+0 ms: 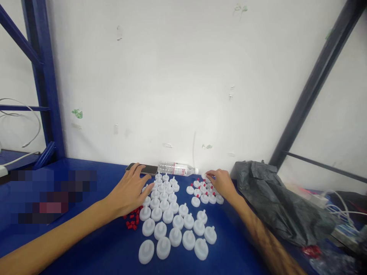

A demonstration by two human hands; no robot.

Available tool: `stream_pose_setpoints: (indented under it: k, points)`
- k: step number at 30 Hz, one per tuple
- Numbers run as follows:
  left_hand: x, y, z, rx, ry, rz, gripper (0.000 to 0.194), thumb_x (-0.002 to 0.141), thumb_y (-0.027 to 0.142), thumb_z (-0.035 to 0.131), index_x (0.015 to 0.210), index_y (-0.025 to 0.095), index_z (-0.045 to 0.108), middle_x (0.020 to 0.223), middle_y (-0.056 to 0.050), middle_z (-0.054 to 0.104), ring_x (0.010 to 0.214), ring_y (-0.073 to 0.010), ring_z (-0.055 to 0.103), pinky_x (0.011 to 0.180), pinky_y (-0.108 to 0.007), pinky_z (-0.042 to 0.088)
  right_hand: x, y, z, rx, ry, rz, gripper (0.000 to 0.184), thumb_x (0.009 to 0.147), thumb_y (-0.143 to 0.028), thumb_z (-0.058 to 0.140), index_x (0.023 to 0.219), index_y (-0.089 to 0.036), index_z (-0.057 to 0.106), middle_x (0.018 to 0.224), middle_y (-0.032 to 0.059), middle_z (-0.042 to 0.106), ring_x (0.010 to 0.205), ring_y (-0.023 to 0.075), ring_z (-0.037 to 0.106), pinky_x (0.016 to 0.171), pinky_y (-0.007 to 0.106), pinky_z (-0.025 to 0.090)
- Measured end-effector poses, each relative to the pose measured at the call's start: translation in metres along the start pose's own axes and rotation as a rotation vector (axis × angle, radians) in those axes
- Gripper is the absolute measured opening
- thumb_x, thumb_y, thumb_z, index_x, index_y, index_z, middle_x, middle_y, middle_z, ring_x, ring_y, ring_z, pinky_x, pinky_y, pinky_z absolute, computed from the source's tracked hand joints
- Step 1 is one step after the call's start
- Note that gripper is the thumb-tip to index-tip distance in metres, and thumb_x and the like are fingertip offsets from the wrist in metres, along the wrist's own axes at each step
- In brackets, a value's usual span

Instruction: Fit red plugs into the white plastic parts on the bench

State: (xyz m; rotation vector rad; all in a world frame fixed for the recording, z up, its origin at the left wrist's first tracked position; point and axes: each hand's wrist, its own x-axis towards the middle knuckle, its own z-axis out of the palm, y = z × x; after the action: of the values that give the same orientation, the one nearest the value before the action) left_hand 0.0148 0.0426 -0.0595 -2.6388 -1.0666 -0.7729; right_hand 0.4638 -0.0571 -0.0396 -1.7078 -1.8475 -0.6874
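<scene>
My left hand [127, 193] hovers over the left edge of a group of white spouted caps [163, 247], its fingers spread and nothing visible in them. Beneath its wrist side lies a pile of small red tips [132, 221], partly covered by the hand. My right hand [223, 184] is at the back right, thumb and fingers pinched on a white spouted cap [203, 176]. Just below it stands a smaller cluster of white caps with red tips on their spouts [195, 201]. The fingers partly hide the held cap.
A clear plastic bottle [181, 169] lies along the wall, with a dark phone [149, 169] beside it. On the right are a black plastic bag [275, 198] and white cables [341, 208]. A blue metal post [47, 76] rises at the left; part of the table there is blurred out.
</scene>
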Motion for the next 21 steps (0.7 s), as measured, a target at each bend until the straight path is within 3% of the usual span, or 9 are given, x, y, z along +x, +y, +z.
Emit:
stream_pose_setpoints:
  k: [4,9,14,18,21]
  points:
    - [-0.005,-0.007,0.006,-0.017,-0.119,-0.034,0.071,0.133,0.068,0.050,0.182,0.026,0.080,0.207,-0.027,0.053,0.199,-0.0635,0.030,0.151,-0.090,0.043,0.002,-0.002,0.001,-0.005,-0.025,-0.033,0.036,0.125,-0.022,0.075,0.097,-0.027,0.098,0.088,0.0118,0.095,0.082,0.0309,0.087,0.082,0.043,0.062]
    - [-0.008,-0.009,0.008,-0.013,-0.188,-0.072,0.087,0.132,0.080,0.044,0.203,0.031,0.054,0.219,-0.026,0.026,0.203,-0.0658,0.013,0.153,-0.095,0.032,0.004,-0.003,-0.001,-0.017,-0.077,-0.066,0.039,0.124,-0.014,0.074,0.099,-0.027,0.100,0.090,0.0117,0.095,0.084,0.0293,0.087,0.083,0.041,0.061]
    - [-0.009,-0.010,0.009,-0.018,-0.228,-0.103,0.088,0.131,0.082,0.044,0.204,0.034,0.051,0.219,-0.023,0.028,0.203,-0.0676,0.012,0.153,-0.095,0.031,0.005,-0.003,-0.002,-0.048,-0.162,-0.068,0.043,0.119,0.001,0.071,0.107,-0.028,0.101,0.097,0.0099,0.097,0.088,0.0267,0.086,0.086,0.039,0.057]
    - [-0.009,-0.006,0.010,-0.016,-0.238,-0.118,0.087,0.134,0.077,0.038,0.204,0.028,0.053,0.219,-0.028,0.026,0.202,-0.0692,0.008,0.153,-0.096,0.028,0.004,-0.006,-0.003,-0.074,-0.234,-0.042,0.049,0.117,0.008,0.065,0.120,-0.026,0.100,0.110,0.0121,0.100,0.103,0.0267,0.090,0.093,0.038,0.058]
    - [-0.007,0.000,0.009,-0.008,-0.172,-0.133,0.077,0.136,0.067,0.037,0.195,0.026,0.067,0.213,-0.027,0.042,0.201,-0.0656,0.021,0.153,-0.090,0.035,0.005,-0.007,-0.002,-0.092,-0.283,-0.010,0.048,0.122,0.002,0.060,0.132,-0.025,0.099,0.116,0.0134,0.101,0.113,0.0282,0.092,0.103,0.038,0.060]
